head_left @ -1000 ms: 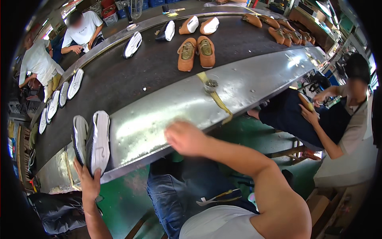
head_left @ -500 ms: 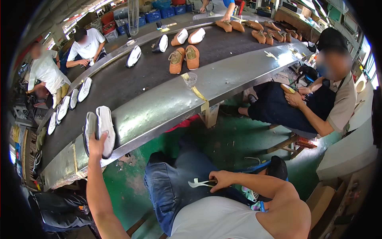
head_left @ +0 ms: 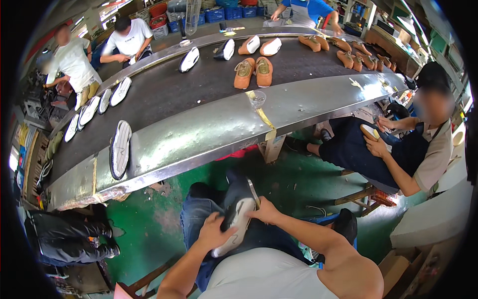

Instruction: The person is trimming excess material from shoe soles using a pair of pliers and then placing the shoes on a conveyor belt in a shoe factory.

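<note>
Sole side up, a shoe with a white bottom and dark upper (head_left: 236, 227) lies across my lap. My left hand (head_left: 214, 232) grips it from the left side, the thumb over the white bottom. At its right edge is my right hand (head_left: 266, 211), closed around metal pliers (head_left: 253, 190) that point up and away past the toe; the pliers' jaws are not clear. Beyond my lap, a matching shoe (head_left: 120, 149) lies white bottom up on the metal edge of the bench (head_left: 191, 144).
The dark conveyor belt (head_left: 199, 89) bears white-bottomed shoes (head_left: 88, 110) at left and brown shoes (head_left: 254, 73) further along. A clear plastic cup (head_left: 257, 99) stands on the metal edge. A seated co-worker (head_left: 398, 144) at right holds a shoe; others stand across the belt.
My left hand has taken one shoe of the pair off the bench edge and brought it to my lap. My right hand has moved the pliers up beside it. The view has shifted slightly.
</note>
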Demonstrator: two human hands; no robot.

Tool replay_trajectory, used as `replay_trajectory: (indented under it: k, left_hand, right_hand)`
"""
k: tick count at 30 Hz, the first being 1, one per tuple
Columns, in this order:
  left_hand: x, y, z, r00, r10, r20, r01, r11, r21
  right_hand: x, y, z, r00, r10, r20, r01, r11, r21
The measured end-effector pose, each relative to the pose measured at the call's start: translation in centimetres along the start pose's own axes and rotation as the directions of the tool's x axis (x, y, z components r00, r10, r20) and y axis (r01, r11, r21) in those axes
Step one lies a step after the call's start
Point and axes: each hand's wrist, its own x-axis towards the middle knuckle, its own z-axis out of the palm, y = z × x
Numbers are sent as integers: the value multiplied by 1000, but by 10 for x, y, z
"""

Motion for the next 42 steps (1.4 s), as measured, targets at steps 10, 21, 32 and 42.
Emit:
replay_trajectory:
  k: [10, 21, 32, 42]
  left_hand:
    - [54, -2, -30, 978, -57, 198, 87, 986, -142]
    - [127, 29, 19, 960, -145, 240, 252, 820, -514]
    - [79, 37, -45, 989, -109, -100, -83, 152, -985]
    - [50, -5, -36, 959, 35, -280, -205, 768, -607]
  right_hand:
    - [-6, -4, -14, 999, -48, 20, 49, 997, -53]
    - [30, -38, -58, 895, -437, 89, 441, 834, -333]
    - [-45, -57, -77, 975, -180, 127, 153, 968, 197]
    - [-86, -98, -43, 894, -144, 423, 143, 989, 34]
